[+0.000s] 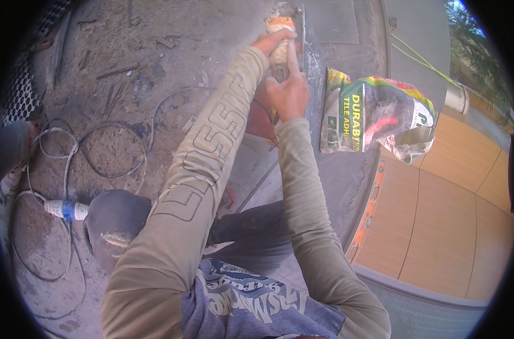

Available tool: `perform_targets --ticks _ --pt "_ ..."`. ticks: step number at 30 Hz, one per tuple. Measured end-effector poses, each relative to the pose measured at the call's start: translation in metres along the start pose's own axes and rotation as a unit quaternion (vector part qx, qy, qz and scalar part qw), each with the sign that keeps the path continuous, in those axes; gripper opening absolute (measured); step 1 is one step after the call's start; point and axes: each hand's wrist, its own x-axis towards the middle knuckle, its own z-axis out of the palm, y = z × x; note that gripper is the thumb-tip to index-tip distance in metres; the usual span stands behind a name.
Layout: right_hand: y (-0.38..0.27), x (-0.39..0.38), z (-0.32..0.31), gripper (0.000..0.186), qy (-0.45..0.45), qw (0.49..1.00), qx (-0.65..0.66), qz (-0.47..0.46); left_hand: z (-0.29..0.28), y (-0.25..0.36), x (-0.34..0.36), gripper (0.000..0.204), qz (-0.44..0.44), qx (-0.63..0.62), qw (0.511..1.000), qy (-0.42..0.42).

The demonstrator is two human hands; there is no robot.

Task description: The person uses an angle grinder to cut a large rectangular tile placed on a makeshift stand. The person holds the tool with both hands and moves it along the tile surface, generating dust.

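At the top of the view, both my hands grip what looks like an angle grinder (280, 53), its body wrapped in pale, dusty material with an orange band near the head. My left hand (275, 42) is wrapped round the body close to the head. Behind it, my right hand (290, 95) holds the rear part, with the index finger laid along the tool. Pale dust hangs around the grinder's head, and its disc cannot be made out. The tool lies along the edge of a grey slab (312, 62). Below my hands is a reddish object (261, 123), partly hidden by my arms.
A crumpled, open bag of tile adhesive (339, 121) lies to the right. Beyond it an orange spirit level (370, 209) rests along wood-look panels (443, 209). A grey cable (149, 144) loops over the dirty floor to a taped connector (68, 210). Wood scraps (118, 72) lie farther off.
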Motion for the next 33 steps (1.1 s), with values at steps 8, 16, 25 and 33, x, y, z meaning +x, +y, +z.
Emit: perform_targets --ticks 8,16,25,33 --pt "-0.004 -0.016 -0.008 0.099 -0.018 1.000 0.018 0.015 0.007 -0.005 -0.022 0.060 0.016 -0.003 1.000 0.015" --pt "0.000 -0.022 -0.007 0.101 0.006 1.000 0.009 -0.012 0.011 -0.008 -0.034 0.063 0.024 0.005 1.000 0.013" --pt "-0.003 -0.026 -0.010 0.101 0.007 1.000 0.010 -0.006 0.012 -0.013 -0.035 0.066 0.028 -0.008 0.999 0.013" --pt "0.002 -0.028 -0.007 0.100 0.013 1.000 0.019 -0.016 0.012 -0.014 -0.037 0.065 0.026 -0.001 1.000 0.014"
